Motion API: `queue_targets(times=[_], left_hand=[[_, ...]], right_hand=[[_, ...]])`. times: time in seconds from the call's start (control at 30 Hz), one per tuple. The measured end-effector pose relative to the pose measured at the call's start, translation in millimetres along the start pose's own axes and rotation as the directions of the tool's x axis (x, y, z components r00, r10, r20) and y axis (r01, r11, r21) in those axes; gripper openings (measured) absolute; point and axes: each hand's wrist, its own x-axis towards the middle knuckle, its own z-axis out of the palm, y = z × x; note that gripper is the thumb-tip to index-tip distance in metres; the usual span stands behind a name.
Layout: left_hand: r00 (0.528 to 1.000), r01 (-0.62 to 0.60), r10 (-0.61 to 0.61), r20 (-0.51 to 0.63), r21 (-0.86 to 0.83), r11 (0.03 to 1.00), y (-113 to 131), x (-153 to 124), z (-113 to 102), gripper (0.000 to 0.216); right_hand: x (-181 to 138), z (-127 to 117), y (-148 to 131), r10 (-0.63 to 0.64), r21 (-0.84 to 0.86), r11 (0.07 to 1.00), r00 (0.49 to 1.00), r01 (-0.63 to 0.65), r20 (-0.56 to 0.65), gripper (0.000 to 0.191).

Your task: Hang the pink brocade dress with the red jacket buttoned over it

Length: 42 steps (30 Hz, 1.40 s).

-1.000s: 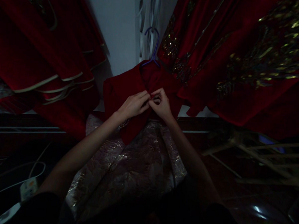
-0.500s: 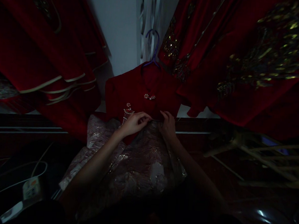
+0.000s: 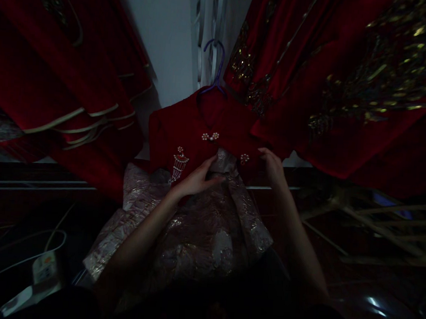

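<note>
A red jacket with beaded, pearl-like fastenings hangs from a purple hanger. Its upper fastening is joined, while the front below it parts, showing a pale shiny fabric inside. My left hand rests at the left side of that parting, thumb spread from the fingers, holding nothing visible. At the far side, my right hand has its fingertips on the red cloth, drawing the panel aside beside a flower-shaped fastening; its thumb is hidden. A pinkish, shiny patterned garment spreads beneath both forearms.
Red garments hang at the left, and another with gold sequins hangs at the right. A wooden rack-like frame stands at right. A white power strip with a cable lies at lower left. The scene is dim.
My right hand has moved right with the jacket's front panel, parting it and uncovering a flower-shaped fastening. My left hand has loosened from a pinch and its thumb has spread.
</note>
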Motion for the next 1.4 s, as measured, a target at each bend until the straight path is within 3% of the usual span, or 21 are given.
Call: queue_targets(times=[0.13, 0.3, 0.47, 0.6, 0.63, 0.73, 0.83, 0.9, 0.97, 1.13, 1.2, 1.27, 1.4], left_hand=[[0.998, -0.049, 0.031, -0.053, -0.391, 0.919, 29, 11, 17, 0.068], [0.953, 0.019, -0.198, -0.228, -0.61, 0.793, 42, 20, 33, 0.049], [0.856, 0.109, -0.355, -0.375, -0.54, 0.834, 19, 13, 38, 0.037], [0.87, 0.166, -0.287, -0.401, -0.31, 0.936, -1, -1, 15, 0.03], [0.845, 0.151, -0.27, -0.461, -0.279, 0.948, -1, -5, 6, 0.031], [0.714, 0.075, -0.247, -0.655, -0.279, 0.957, 12, -18, -23, 0.032], [0.662, -0.019, -0.246, -0.708, -0.345, 0.938, 31, -28, -42, 0.033], [0.669, -0.044, -0.257, -0.698, -0.382, 0.923, 35, -30, -46, 0.033], [0.705, -0.009, -0.265, -0.658, -0.381, 0.924, 30, -30, -46, 0.034], [0.769, 0.168, -0.19, -0.611, -0.094, 0.981, -1, -26, -38, 0.031], [0.817, 0.225, -0.193, -0.544, -0.007, 0.974, -10, -26, -35, 0.033], [0.852, 0.253, -0.178, -0.493, 0.089, 0.963, -15, -27, -33, 0.033], [0.887, 0.266, -0.157, -0.435, 0.202, 0.943, -19, -28, -29, 0.033]], right_hand=[[-15, 11, -31, -0.043, 0.024, 0.999, 0.973, 0.039, 0.229, 0.023], [-29, 15, -60, -0.269, -0.022, 0.959, 0.933, 0.282, 0.24, 0.027], [-33, 14, -64, -0.16, 0.111, 0.986, 0.882, 0.123, 0.443, 0.033], [-33, 17, -57, -0.168, 0.063, 0.986, 0.893, 0.156, 0.418, 0.03], [-33, 18, -55, -0.156, 0.047, 0.987, 0.884, 0.151, 0.441, 0.031], [-32, 22, -47, -0.105, -0.02, 0.991, 0.845, 0.135, 0.524, 0.033], [-32, 28, -37, -0.138, -0.077, 0.976, 0.848, 0.205, 0.511, 0.037], [-31, 32, -29, -0.201, -0.114, 0.951, 0.858, 0.286, 0.473, 0.046], [-29, 35, -17, -0.246, -0.175, 0.921, 0.866, 0.349, 0.434, 0.056], [-20, 42, 28, -0.251, -0.324, 0.856, 0.872, 0.403, 0.421, 0.081], [-19, 43, 42, -0.212, -0.411, 0.829, 0.893, 0.379, 0.396, 0.084], [-19, 41, 46, -0.142, -0.502, 0.801, 0.919, 0.325, 0.369, 0.077], [-26, 36, 12, -0.002, -0.545, 0.807, 0.925, 0.226, 0.38, 0.029]])
